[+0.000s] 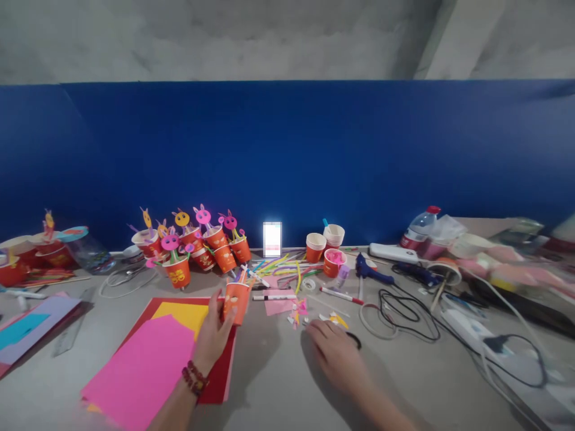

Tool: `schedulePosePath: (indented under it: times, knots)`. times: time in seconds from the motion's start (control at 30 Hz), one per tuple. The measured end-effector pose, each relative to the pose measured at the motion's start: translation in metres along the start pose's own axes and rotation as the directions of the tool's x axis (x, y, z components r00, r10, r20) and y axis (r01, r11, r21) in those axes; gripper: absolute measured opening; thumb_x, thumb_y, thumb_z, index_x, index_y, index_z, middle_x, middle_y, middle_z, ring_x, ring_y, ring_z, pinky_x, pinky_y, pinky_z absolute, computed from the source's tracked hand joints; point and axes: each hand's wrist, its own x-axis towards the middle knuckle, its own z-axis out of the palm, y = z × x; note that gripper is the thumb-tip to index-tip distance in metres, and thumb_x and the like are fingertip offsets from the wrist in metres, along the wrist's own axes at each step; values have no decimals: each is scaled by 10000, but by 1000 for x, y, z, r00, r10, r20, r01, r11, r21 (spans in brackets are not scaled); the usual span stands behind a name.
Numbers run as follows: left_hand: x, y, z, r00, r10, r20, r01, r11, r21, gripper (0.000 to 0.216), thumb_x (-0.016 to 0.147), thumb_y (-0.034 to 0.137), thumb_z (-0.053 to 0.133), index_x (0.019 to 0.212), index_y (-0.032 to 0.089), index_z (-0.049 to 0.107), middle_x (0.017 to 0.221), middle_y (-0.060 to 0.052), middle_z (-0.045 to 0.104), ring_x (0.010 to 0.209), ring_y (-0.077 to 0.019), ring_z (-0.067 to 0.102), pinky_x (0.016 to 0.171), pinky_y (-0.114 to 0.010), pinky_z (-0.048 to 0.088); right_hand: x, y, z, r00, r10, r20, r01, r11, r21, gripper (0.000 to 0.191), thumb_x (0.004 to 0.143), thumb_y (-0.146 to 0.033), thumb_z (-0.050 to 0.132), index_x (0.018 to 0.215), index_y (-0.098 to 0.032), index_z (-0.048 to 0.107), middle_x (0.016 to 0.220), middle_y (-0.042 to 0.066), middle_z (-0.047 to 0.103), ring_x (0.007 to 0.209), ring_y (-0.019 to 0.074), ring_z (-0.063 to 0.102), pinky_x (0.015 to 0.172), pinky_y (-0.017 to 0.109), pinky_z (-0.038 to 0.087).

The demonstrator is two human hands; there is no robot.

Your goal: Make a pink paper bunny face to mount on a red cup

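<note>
My left hand [217, 335] is wrapped round a red-orange paper cup [236, 302] and holds it slightly tilted. Thin colored pieces stick out of the cup's top. My right hand [335, 353] lies low on the table, fingers stretched forward with no grip visible. Pink paper scraps [299, 311] and a yellow scrap [339, 320] are just beyond its fingertips. A black loop [354, 340], perhaps a scissors handle, shows partly from behind that hand. Under my left forearm lie pink sheets [148, 365], a yellow sheet [182, 314] and red sheets [218, 383].
Several decorated cups with bunny-faced figures [203, 214] stand at the back left. A phone with a lit screen [272, 239] leans on the blue partition [287, 155]. Rightward are stacked paper cups [315, 246], a blue glue gun [372, 272], tangled black cable [413, 317] and a bottle [420, 230].
</note>
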Motion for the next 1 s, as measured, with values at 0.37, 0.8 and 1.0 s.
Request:
schedulePosePath:
  times: [0.37, 0.8, 1.0]
  knots:
    - [5, -10, -11, 999, -20, -44, 31, 964, 264, 627, 933, 503, 415, 1454, 187, 266, 1227, -143, 633, 1099, -299, 636, 866, -426, 511, 40, -11, 20, 996, -27, 91, 28, 1000, -6, 310, 882, -160, 576, 1185, -224, 599, 1296, 89, 614, 1175, 286, 532, 996, 435, 406]
    - [15, -21, -27, 991, -105, -87, 129, 934, 333, 574, 945, 477, 358, 1425, 172, 279, 1258, -168, 617, 1099, -314, 642, 815, -390, 515, 126, -34, 7, 990, -41, 131, 46, 998, -32, 192, 960, -232, 479, 1078, -182, 622, 1071, 106, 674, 1022, 252, 594, 847, 340, 468]
    - [13, -23, -26, 989, -124, -83, 144, 934, 328, 599, 956, 484, 331, 1452, 164, 229, 1266, -187, 610, 1101, -334, 643, 821, -420, 519, 198, -50, 35, 989, 18, 147, -6, 996, -86, 194, 965, -252, 545, 1106, -136, 611, 1049, 87, 663, 938, 224, 641, 771, 371, 543]
